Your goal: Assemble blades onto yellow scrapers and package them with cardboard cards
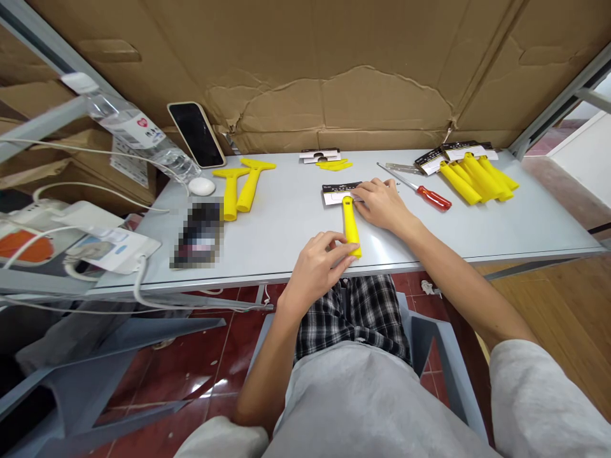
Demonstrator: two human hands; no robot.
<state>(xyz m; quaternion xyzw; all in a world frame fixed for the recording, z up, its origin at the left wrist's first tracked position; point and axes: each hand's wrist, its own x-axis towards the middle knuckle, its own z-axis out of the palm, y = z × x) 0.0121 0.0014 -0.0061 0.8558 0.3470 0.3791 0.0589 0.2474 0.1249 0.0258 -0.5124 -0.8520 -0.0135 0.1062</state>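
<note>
In front of me on the grey table lies a yellow scraper handle, its upper end resting against a black-and-white printed card. My left hand pinches the handle's lower end between thumb and fingers, near the table's front edge. At the top, my right hand is closed over the right end of the card, its fingers beside the handle; its fingertips are partly hidden. Farther back are thin yellow strips and another folded card. A red-handled screwdriver lies to the right of my right hand.
Several yellow handles with cards are grouped at the right. Two yellow T-shaped scrapers lie left, near a blurred-out item and a round white object. A phone, water bottle and white power strip with cables stand farther left.
</note>
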